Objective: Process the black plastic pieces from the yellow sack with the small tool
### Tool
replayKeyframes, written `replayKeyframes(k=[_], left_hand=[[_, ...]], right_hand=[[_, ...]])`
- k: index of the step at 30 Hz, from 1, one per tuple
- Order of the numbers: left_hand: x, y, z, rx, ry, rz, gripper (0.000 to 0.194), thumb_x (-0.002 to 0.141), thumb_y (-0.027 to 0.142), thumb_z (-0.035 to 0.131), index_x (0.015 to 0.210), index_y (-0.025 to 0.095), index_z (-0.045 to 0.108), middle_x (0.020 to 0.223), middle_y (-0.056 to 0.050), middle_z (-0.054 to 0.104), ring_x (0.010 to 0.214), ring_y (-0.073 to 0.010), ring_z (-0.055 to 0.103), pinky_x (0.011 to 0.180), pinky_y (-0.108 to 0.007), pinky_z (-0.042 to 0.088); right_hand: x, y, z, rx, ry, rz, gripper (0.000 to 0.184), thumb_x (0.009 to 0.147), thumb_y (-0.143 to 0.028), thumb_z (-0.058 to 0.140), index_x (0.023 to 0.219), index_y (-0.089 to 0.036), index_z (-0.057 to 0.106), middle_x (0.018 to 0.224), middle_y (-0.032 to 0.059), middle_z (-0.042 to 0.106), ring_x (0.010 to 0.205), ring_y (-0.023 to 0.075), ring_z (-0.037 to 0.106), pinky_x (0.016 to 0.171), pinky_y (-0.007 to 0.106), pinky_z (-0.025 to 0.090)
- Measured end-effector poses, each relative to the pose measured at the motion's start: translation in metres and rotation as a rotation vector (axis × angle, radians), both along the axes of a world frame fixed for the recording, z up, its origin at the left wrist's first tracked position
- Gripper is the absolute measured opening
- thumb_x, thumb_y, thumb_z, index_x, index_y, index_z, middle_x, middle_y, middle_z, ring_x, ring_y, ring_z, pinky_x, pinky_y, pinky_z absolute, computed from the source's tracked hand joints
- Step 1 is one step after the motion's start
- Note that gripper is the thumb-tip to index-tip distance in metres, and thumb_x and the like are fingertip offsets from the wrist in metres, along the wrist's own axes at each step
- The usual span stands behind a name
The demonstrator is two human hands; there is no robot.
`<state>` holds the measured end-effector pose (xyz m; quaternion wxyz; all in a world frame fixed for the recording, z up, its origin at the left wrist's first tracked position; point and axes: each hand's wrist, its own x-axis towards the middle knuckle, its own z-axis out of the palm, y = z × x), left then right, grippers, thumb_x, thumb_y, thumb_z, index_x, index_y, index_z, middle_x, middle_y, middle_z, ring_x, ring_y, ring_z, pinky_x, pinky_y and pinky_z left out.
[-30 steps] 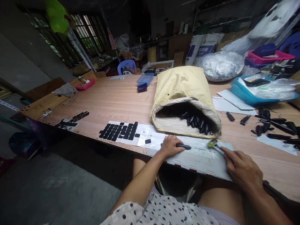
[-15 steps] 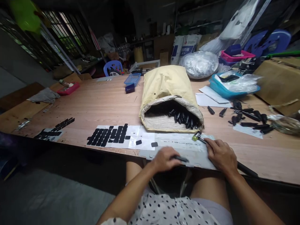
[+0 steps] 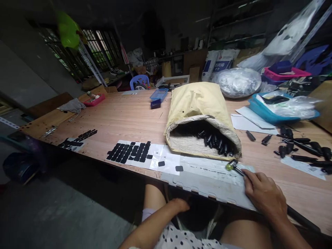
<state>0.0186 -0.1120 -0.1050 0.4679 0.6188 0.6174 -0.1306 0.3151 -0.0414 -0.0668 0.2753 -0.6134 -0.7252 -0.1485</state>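
Note:
My right hand [image 3: 266, 193] is closed around the handle of a small hammer [image 3: 230, 166]. Its head, with a clear yellowish face, lies over the grey board [image 3: 202, 178] along the table's front edge, and the black grip sticks out behind my wrist. Below that edge, over my lap, is my left hand [image 3: 181, 204]; its fingers are hidden in the dark, and I see nothing in it. Two loose dark rounded pads [image 3: 179, 168] lie on white paper left of the board. Behind the board, a yellow woven sack [image 3: 197, 100] lies with its mouth towards me, holding several glossy black pieces [image 3: 214, 141].
Rows of black pads [image 3: 129, 152] lie on white sheets to the left. On the right are scattered black parts [image 3: 308, 147], a turquoise basin [image 3: 280, 110] with plastic bags, and a cardboard box [image 3: 323, 103]. A blue basket [image 3: 159, 94] stands farther back.
My left hand has dropped from above the board to below the table edge; the dark slim piece it held is out of sight. The view has swung left; my right hand keeps the hammer.

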Motion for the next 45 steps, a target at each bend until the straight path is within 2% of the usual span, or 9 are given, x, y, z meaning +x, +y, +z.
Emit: replayKeyframes(k=[4, 8, 11, 13, 19, 29, 35, 40, 45], left_hand=[[0.007, 0.002, 0.029, 0.046, -0.091, -0.228, 0.056, 0.084, 0.035, 0.065, 0.139, 0.027, 0.057, 0.141, -0.01, 0.061, 0.13, -0.0324, 0.056, 0.103, -0.043, 0.049], [0.005, 0.017, 0.081, -0.106, -0.373, -0.467, 0.042, 0.081, 0.04, 0.072, 0.119, 0.023, 0.071, 0.099, -0.005, 0.076, 0.089, -0.0239, 0.071, 0.085, -0.037, 0.055], [-0.004, 0.048, 0.116, -0.235, -0.672, -0.412, 0.038, 0.083, 0.042, 0.071, 0.115, 0.023, 0.073, 0.086, 0.0, 0.074, 0.07, -0.0146, 0.066, 0.072, -0.028, 0.055], [-0.008, 0.08, 0.131, -0.081, -0.736, -0.243, 0.033, 0.084, 0.04, 0.069, 0.111, 0.021, 0.075, 0.089, -0.002, 0.075, 0.074, -0.0147, 0.066, 0.071, -0.027, 0.054], [0.014, 0.184, 0.136, 0.754, -0.416, 0.3, 0.023, 0.089, 0.032, 0.062, 0.098, 0.016, 0.075, 0.095, -0.006, 0.074, 0.089, -0.0182, 0.065, 0.084, -0.03, 0.052], [0.066, 0.248, 0.136, 0.813, -0.041, 0.233, 0.032, 0.086, 0.037, 0.071, 0.114, 0.023, 0.066, 0.119, -0.008, 0.065, 0.112, -0.0237, 0.061, 0.091, -0.031, 0.047], [0.048, 0.236, 0.139, 0.815, -0.068, 0.241, 0.019, 0.082, 0.031, 0.074, 0.099, 0.023, 0.069, 0.105, -0.003, 0.066, 0.1, -0.0203, 0.062, 0.083, -0.029, 0.046], [0.011, 0.164, 0.142, 0.843, -0.28, 0.093, 0.016, 0.081, 0.028, 0.072, 0.095, 0.02, 0.07, 0.093, -0.002, 0.066, 0.085, -0.0177, 0.059, 0.075, -0.03, 0.046], [-0.004, 0.096, 0.122, 0.771, -0.34, -0.06, 0.013, 0.078, 0.027, 0.075, 0.087, 0.02, 0.069, 0.088, -0.002, 0.067, 0.089, -0.021, 0.056, 0.077, -0.032, 0.046]], right_hand=[[-0.001, -0.002, 0.003, 0.006, -0.03, 0.002, 0.026, 0.088, -0.026, 0.047, 0.101, -0.024, 0.071, 0.08, 0.0079, 0.059, 0.067, 0.0199, 0.047, 0.06, 0.032, 0.032], [-0.006, -0.006, 0.011, -0.061, -0.032, -0.051, 0.026, 0.089, -0.025, 0.048, 0.102, -0.023, 0.071, 0.081, 0.0073, 0.058, 0.069, 0.0189, 0.047, 0.06, 0.03, 0.029], [-0.01, -0.008, 0.017, -0.107, -0.041, -0.074, 0.026, 0.089, -0.024, 0.049, 0.103, -0.023, 0.071, 0.083, 0.0069, 0.057, 0.07, 0.0181, 0.045, 0.06, 0.029, 0.028], [-0.011, -0.009, 0.019, -0.122, -0.044, -0.08, 0.027, 0.089, -0.024, 0.049, 0.104, -0.023, 0.071, 0.083, 0.0069, 0.057, 0.071, 0.018, 0.044, 0.061, 0.029, 0.027], [-0.012, -0.013, 0.023, -0.143, -0.025, -0.091, 0.027, 0.088, -0.024, 0.049, 0.105, -0.022, 0.07, 0.084, 0.0073, 0.055, 0.074, 0.0185, 0.043, 0.062, 0.03, 0.027], [-0.015, -0.021, 0.033, -0.173, -0.02, -0.104, 0.026, 0.09, -0.026, 0.05, 0.107, -0.022, 0.069, 0.087, 0.0078, 0.057, 0.079, 0.0211, 0.046, 0.067, 0.032, 0.031], [-0.017, -0.021, 0.035, -0.203, -0.007, -0.116, 0.026, 0.09, -0.026, 0.049, 0.106, -0.022, 0.069, 0.088, 0.0079, 0.056, 0.081, 0.0219, 0.046, 0.068, 0.032, 0.031], [-0.017, -0.019, 0.032, -0.221, 0.018, -0.129, 0.027, 0.088, -0.027, 0.049, 0.108, -0.022, 0.068, 0.09, 0.0085, 0.055, 0.083, 0.0226, 0.045, 0.068, 0.032, 0.029], [-0.018, -0.017, 0.03, -0.215, 0.017, -0.131, 0.028, 0.089, -0.027, 0.048, 0.108, -0.022, 0.069, 0.09, 0.009, 0.056, 0.084, 0.0236, 0.046, 0.07, 0.033, 0.031]])
